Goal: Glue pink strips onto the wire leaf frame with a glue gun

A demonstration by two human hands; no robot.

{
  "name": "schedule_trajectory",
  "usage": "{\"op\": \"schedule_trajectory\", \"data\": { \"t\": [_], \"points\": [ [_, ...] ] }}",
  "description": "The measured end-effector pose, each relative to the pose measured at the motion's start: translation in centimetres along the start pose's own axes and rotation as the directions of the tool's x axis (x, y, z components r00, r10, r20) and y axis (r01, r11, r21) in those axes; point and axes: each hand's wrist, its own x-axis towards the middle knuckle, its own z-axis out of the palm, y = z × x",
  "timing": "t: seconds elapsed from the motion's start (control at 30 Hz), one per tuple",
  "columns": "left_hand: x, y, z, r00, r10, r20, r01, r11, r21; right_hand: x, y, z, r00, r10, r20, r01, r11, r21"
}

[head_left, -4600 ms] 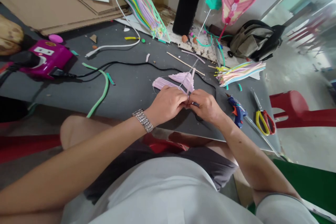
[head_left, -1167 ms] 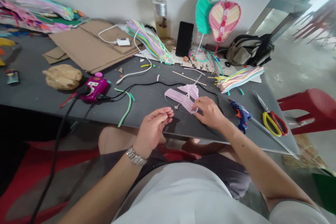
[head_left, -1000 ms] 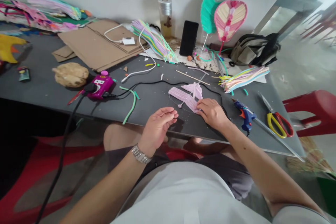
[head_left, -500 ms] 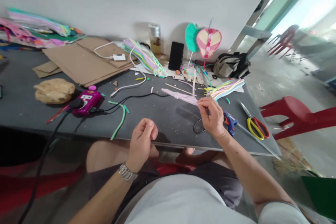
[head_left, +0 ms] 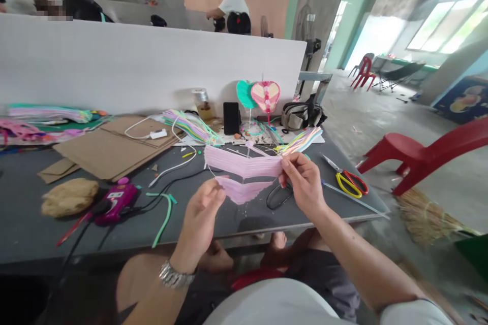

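Note:
A pale pink hand fan (head_left: 244, 165) made of narrow strips hangs above the table's front edge, its face towards me. Two V-shaped bands form it, with a dark gap between them, and a thin stem with a small round tip rises behind. My right hand (head_left: 305, 183) pinches its right edge between thumb and fingers. On the opposite side, my left hand (head_left: 204, 208) is closed at the left end of the lower band, thumb against fingertips. Beyond the fan lie two bundles of pastel strips (head_left: 194, 127). Yellow-and-red scissors (head_left: 348, 180) rest right of my right hand.
A teal fan (head_left: 245, 94) and a heart-shaped pink fan (head_left: 266, 96) stand at the back beside a phone (head_left: 231, 118) and a jar (head_left: 202, 104). Cardboard (head_left: 114, 144), a stone-like lump (head_left: 69, 197) and a magenta power socket (head_left: 117, 204) lie left. A person (head_left: 234, 4) is beyond the partition.
The fan has turned from nearly edge-on to face me. My left hand has come up to its left side. My view has tilted upward, bringing the person beyond the partition into sight.

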Motion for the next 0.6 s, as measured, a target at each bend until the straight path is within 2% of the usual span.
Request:
{"op": "schedule_trajectory", "data": {
  "t": [0.17, 0.37, 0.5, 0.6],
  "points": [
    [-0.9, -0.8, 1.2, 0.994, -0.069, -0.085, 0.066, 0.997, -0.046, -1.7, 1.0, -0.2, 0.994, 0.094, 0.051, -0.094, 0.996, 0.005],
    [-2.5, -2.6, 2.3, 0.987, -0.064, -0.146, 0.048, 0.993, -0.111, -2.7, 1.4, -0.7, 0.993, 0.104, 0.062, -0.104, 0.995, -0.003],
    [-3.3, -2.8, 3.1, 0.98, -0.075, -0.185, 0.045, 0.986, -0.161, -3.3, 2.0, -1.0, 0.991, 0.12, 0.062, -0.121, 0.993, 0.014],
    [-3.4, -2.8, 3.3, 0.977, -0.03, -0.213, -0.001, 0.99, -0.144, -3.5, 2.7, -1.3, 0.986, 0.15, 0.067, -0.152, 0.988, 0.023]
  ]
}}
